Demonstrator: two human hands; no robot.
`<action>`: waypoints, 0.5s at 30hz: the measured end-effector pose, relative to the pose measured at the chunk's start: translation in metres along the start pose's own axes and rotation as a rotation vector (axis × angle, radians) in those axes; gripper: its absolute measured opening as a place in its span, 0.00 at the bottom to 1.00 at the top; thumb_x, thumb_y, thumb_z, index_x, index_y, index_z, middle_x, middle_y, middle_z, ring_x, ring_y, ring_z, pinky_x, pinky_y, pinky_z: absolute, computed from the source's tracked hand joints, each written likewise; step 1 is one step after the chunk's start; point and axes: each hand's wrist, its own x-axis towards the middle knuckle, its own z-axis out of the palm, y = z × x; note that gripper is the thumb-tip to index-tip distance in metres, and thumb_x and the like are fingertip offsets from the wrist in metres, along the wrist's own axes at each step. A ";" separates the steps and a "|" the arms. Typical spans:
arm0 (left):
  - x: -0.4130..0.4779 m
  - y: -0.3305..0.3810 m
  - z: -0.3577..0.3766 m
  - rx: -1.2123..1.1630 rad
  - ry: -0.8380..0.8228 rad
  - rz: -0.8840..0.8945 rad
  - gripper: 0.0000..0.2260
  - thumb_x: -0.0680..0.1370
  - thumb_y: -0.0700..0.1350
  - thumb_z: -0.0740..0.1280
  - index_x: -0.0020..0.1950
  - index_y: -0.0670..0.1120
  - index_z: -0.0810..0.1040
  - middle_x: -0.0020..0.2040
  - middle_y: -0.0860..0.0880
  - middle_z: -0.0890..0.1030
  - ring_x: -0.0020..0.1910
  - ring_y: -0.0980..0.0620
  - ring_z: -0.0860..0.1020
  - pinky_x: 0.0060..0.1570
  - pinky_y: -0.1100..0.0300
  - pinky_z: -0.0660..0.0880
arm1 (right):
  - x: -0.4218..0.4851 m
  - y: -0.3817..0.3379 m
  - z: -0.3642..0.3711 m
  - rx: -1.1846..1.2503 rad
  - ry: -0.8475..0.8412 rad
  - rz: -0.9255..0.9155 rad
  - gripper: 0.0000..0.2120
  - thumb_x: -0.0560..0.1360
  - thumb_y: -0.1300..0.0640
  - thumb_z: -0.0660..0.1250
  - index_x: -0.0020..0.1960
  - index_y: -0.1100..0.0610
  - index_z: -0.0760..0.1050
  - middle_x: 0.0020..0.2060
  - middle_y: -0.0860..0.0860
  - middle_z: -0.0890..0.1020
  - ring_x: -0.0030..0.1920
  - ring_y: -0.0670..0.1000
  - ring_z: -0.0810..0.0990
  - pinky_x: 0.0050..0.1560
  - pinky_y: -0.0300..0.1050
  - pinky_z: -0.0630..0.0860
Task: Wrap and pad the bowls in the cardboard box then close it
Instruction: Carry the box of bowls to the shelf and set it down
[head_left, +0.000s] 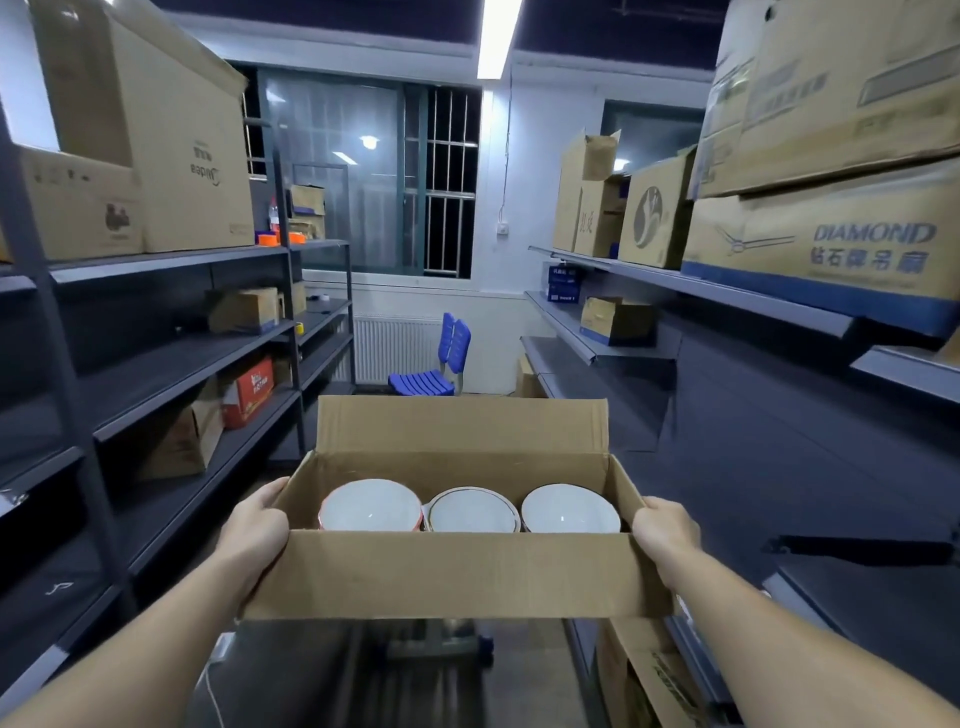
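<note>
Both hands carry the open cardboard box (457, 571) by its short ends. The left hand (257, 525) clasps the left end wall with its thumb hooked over the top edge, and the right hand (665, 525) clasps the right end wall likewise; the fingers beneath are hidden. The box is held level in the lower centre of the view, its rear flap (462, 423) standing upright and its near flap folded down toward the viewer. Three bowls sit upright in a single row inside: left bowl (370, 509), middle bowl (472, 512) and right bowl (570, 509), each with a white interior and a reddish rim, neighbours touching or nearly so. Dark metal shelving (171, 260) flanks the aisle on the left, and wall shelves (727, 288) on the right bear cartons, one marked DIAMOND (831, 249). A blue chair (441, 364) stands before a radiator (395, 348) under the barred window (363, 182).
</note>
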 end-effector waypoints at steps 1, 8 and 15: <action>0.012 0.001 0.006 0.001 0.005 -0.001 0.32 0.71 0.32 0.52 0.69 0.54 0.75 0.60 0.48 0.80 0.55 0.45 0.78 0.59 0.47 0.76 | 0.012 -0.003 0.007 -0.001 -0.003 0.004 0.15 0.74 0.65 0.55 0.48 0.58 0.80 0.47 0.58 0.79 0.49 0.61 0.74 0.46 0.48 0.71; 0.103 0.022 0.054 0.036 0.047 0.001 0.31 0.73 0.31 0.53 0.71 0.52 0.73 0.64 0.45 0.78 0.58 0.44 0.76 0.59 0.51 0.74 | 0.113 -0.034 0.055 0.039 -0.021 0.004 0.16 0.73 0.67 0.54 0.47 0.60 0.80 0.45 0.58 0.79 0.50 0.62 0.74 0.45 0.48 0.71; 0.190 0.060 0.104 0.028 0.092 0.017 0.30 0.74 0.30 0.52 0.71 0.51 0.73 0.64 0.44 0.77 0.55 0.44 0.75 0.53 0.54 0.72 | 0.213 -0.073 0.084 0.052 -0.048 -0.011 0.16 0.74 0.67 0.55 0.52 0.59 0.79 0.43 0.55 0.77 0.49 0.60 0.73 0.46 0.47 0.69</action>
